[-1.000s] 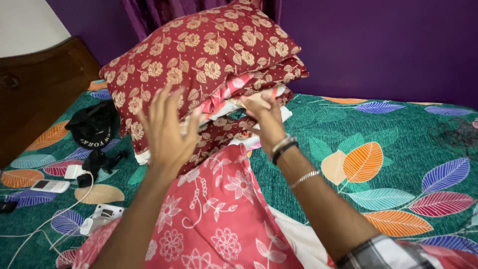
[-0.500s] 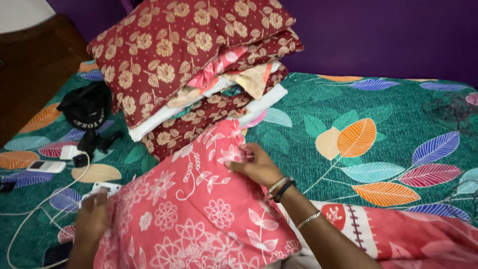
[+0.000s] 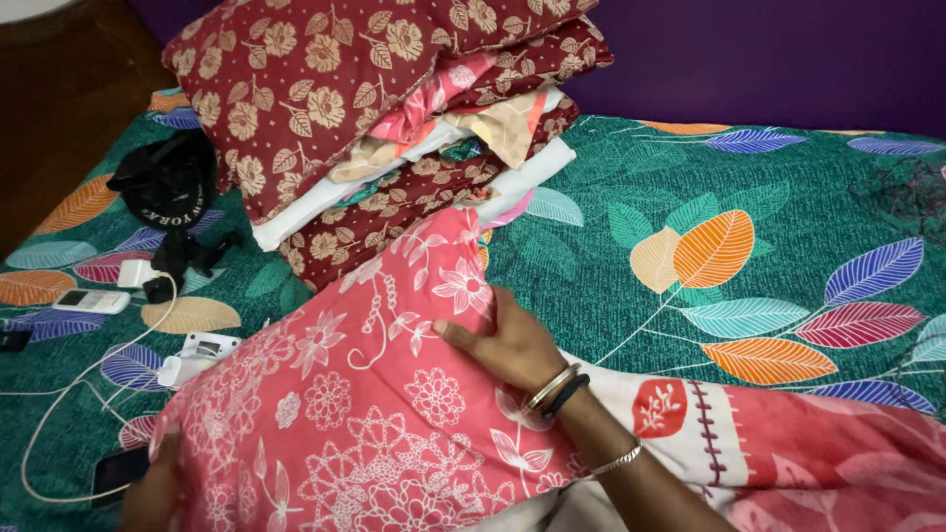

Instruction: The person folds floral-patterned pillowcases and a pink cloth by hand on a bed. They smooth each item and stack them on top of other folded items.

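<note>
The person's right hand is lying flat on a pink floral pillow, fingers stretched out and pressing on its cover rather than closing around anything, with bangles showing at the wrist. The left hand is sitting at the pillow's lower left corner by the bottom edge of the view, and it appears to be gripping that corner, though the fabric is hiding most of the fingers, so I cannot tell how tightly they are closing. The pillow is lying across the near part of the bed, its far corner touching a stack of maroon floral pillows that is leaning at the head of the bed against the purple wall. A pink and white blanket is spreading out from under the pillow toward the bed's near right corner. Along the bed's left edge a black cap is resting just beside the stack, with a white remote, a white charger with its cable, and a dark phone lying near the pillow's left side.
</note>
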